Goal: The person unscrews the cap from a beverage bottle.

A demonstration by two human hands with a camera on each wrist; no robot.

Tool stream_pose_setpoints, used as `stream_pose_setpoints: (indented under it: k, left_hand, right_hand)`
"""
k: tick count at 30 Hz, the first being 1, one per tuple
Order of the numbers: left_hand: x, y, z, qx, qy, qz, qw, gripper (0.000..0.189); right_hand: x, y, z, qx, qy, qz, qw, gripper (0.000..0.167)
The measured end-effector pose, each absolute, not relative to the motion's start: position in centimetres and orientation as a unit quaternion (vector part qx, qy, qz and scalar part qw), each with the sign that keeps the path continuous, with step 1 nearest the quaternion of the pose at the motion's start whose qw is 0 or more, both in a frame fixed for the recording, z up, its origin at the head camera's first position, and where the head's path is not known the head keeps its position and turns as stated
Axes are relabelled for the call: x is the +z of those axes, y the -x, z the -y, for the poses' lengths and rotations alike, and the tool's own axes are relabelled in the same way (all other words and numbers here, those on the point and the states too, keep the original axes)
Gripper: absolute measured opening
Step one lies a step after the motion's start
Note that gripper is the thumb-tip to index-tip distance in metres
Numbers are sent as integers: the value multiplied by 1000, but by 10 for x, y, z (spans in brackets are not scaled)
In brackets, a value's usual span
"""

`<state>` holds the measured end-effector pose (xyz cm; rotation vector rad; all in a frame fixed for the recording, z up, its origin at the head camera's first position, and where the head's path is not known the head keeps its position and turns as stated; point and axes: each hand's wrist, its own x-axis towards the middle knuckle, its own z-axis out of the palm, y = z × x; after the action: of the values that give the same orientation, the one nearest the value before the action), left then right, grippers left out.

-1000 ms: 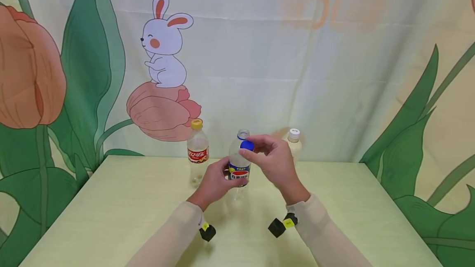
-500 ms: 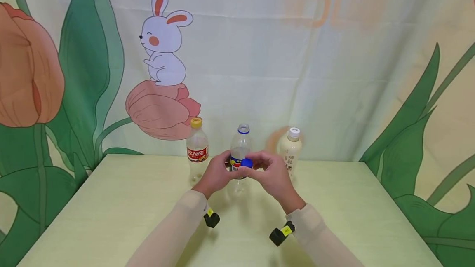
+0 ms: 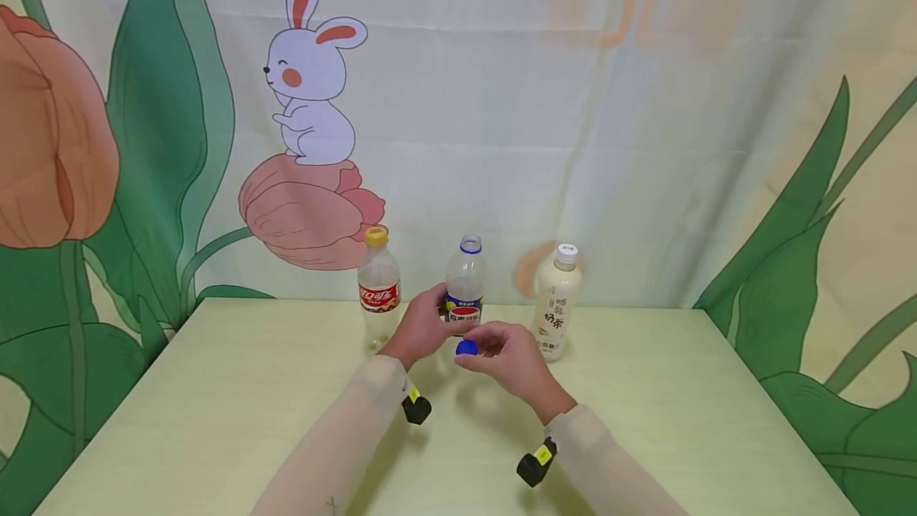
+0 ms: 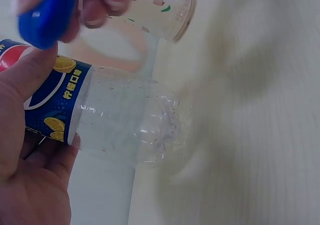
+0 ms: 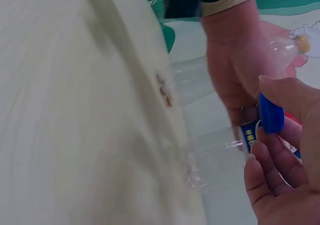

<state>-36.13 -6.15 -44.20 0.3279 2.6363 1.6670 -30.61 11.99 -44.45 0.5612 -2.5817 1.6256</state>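
In my left hand (image 3: 424,327) I grip the lemon-flavour Pepsi bottle (image 3: 466,275) round its blue label, just below the centre of the head view; it stands near upright, its mouth uncapped, its wall see-through with droplets inside or out, I cannot tell which. My right hand (image 3: 514,361) pinches the blue cap (image 3: 467,348) between thumb and fingers, lower in the frame and well apart from the bottle's neck. To the left in the frame, on the counter (image 3: 251,396), a clear Coca-Cola bottle (image 3: 380,299) wears its yellow cap, with small brownish spots at its base, too blurred to name. To the right stands a cream-coloured milk tea bottle (image 3: 559,301), white-capped.
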Motion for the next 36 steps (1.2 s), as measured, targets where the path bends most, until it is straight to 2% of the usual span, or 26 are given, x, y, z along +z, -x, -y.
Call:
stream_pose_setpoints:
  k: [4, 22, 36]
  left_hand:
    - [-444, 365, 60, 531, -102, -841, 8, 71]
    - [-452, 377, 55, 529, -116, -841, -2, 69]
    - [-454, 380, 57, 538, -121, -834, 8, 69]
  right_hand:
    - [-456, 312, -121, 485, -193, 853, -7, 28]
    - [-486, 330, -119, 408, -210, 887, -51, 29]
    - [-490, 327, -110, 368, -207, 905, -47, 30]
